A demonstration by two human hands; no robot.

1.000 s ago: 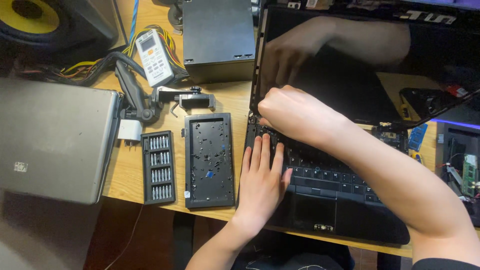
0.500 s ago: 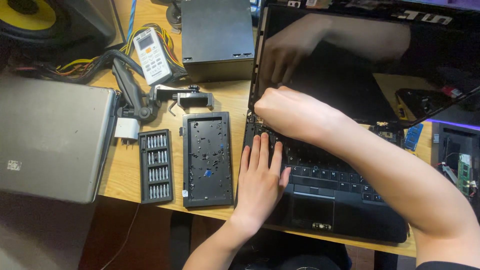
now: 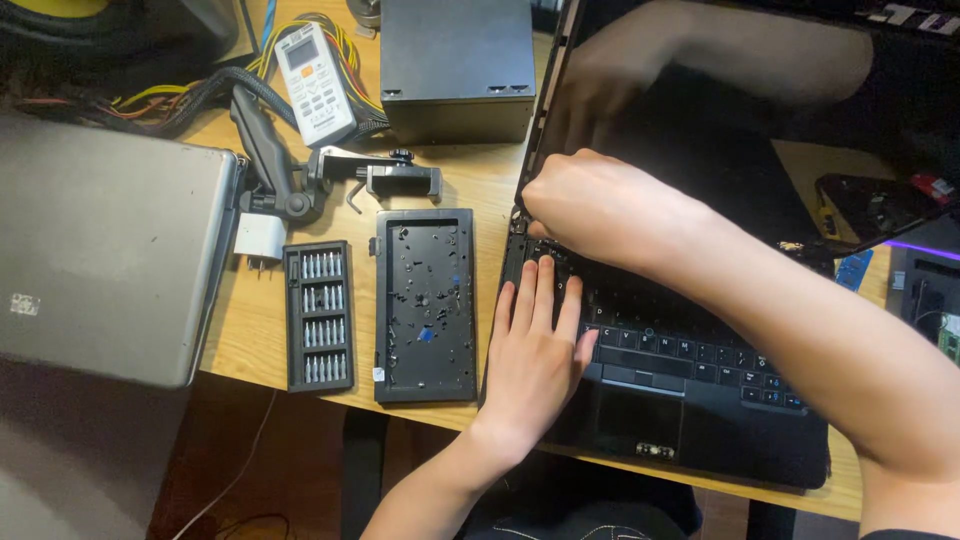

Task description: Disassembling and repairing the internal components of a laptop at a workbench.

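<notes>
An open black laptop [image 3: 700,400] lies on the wooden desk [image 3: 470,190], its dark screen tilted back. My left hand [image 3: 535,350] rests flat on the left end of the keyboard, fingers together and stretched out. My right hand [image 3: 590,205] is curled at the keyboard's top left corner by the hinge; its fingertips are hidden, so I cannot tell whether it holds anything. Left of the laptop lie a black tray [image 3: 425,305] with small screws and a black case of screwdriver bits [image 3: 318,315].
A closed grey laptop [image 3: 100,250] fills the left side. Behind it are a black box [image 3: 455,65], a white remote [image 3: 315,65], a black clamp mount [image 3: 330,180], a white plug [image 3: 260,240] and bundled cables [image 3: 180,95].
The view has shifted slightly. My right hand has edged left toward the keyboard's top left corner. My left hand stays flat on the keys.
</notes>
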